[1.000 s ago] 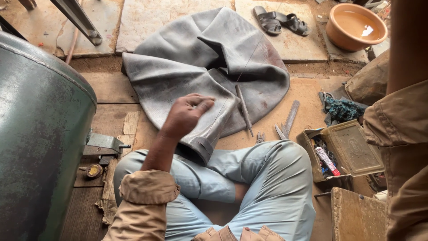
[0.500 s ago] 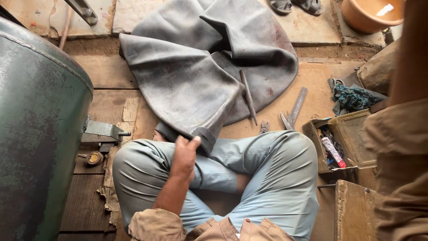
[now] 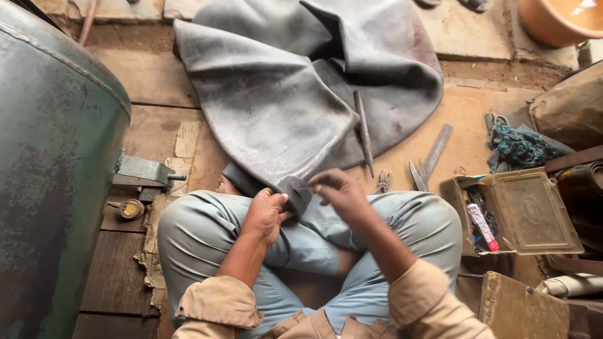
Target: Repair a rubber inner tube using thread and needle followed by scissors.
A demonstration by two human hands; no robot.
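Grey rubber inner tube (image 3: 282,94) lies spread flat on the wooden floor (image 3: 151,75) ahead of you, with its near folded edge pulled onto your lap. Your left hand (image 3: 267,213) is closed on that edge, thumb on top pinning the fold over your left knee. Your right hand (image 3: 339,191) is just beside it, fingers (image 3: 320,182) pinched together at the tip of the same fold; can't tell if they actually grip the rubber or only touch it. Hands are near each other but not touching.

A long metal punch (image 3: 363,132) rests on the tube, right of the fold. On the cardboard past your right knee: pliers (image 3: 381,182) and a flat metal file (image 3: 433,150) with scissors (image 3: 416,176) next to it. Open metal toolbox (image 3: 534,210) further right, a glue tube (image 3: 482,226) inside. Tangled teal cord (image 3: 521,147) behind the box. Orange basin (image 3: 559,19) at top right. Big green tank (image 3: 56,169) fills your left side.
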